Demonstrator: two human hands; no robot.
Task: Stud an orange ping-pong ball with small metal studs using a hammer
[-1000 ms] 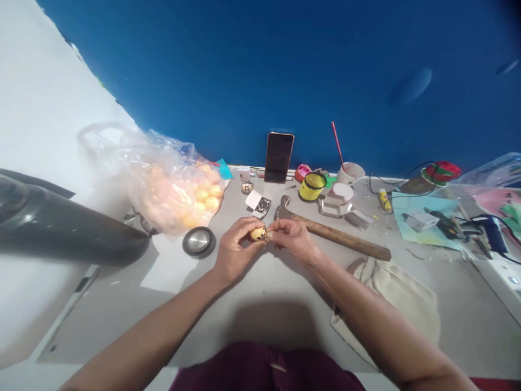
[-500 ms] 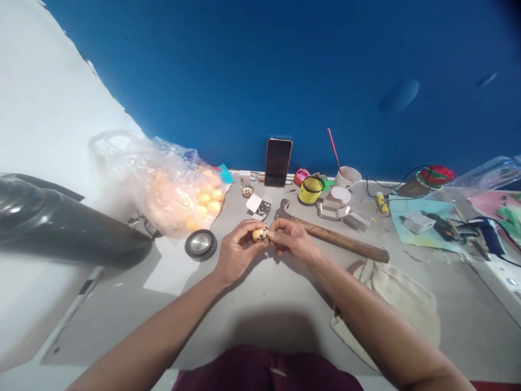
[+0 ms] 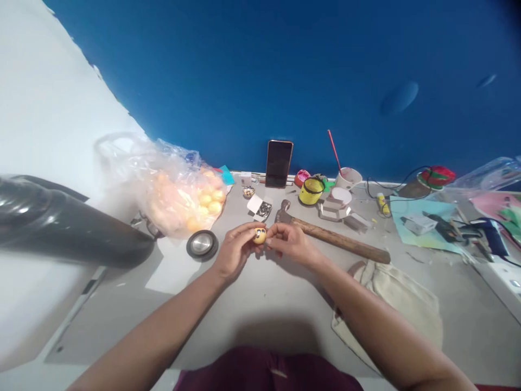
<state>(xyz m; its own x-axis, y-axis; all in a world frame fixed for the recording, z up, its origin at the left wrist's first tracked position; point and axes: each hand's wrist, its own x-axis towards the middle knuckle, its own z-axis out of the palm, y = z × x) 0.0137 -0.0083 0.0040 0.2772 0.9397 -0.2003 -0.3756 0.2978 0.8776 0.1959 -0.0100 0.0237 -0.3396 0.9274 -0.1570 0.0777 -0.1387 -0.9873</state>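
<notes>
Over the middle of the table, my left hand [image 3: 234, 254] grips a small yellow ball [image 3: 260, 236] between thumb and fingers. Dark and pale spots mark the side of the ball that shows. My right hand [image 3: 296, 245] is closed in a pinch at the ball's right edge; whatever its fingertips hold is too small to make out. Just beyond the hands lies a small open white box [image 3: 256, 204] with black, shiny contents. A little dish of small pieces [image 3: 248, 191] stands behind it.
A hammer [image 3: 342, 239] lies to the right, near a cream cloth [image 3: 401, 298]. On the left are a round black-rimmed metal lid [image 3: 202, 245], a plastic bag of yellow-orange balls [image 3: 179, 190] and a large dark cylinder [image 3: 73, 228]. A phone [image 3: 279, 163] leans on the blue wall.
The ball has turned in my left hand, so a plainer yellow side with fewer spots shows. My right fingertips have shifted slightly down along its right side.
</notes>
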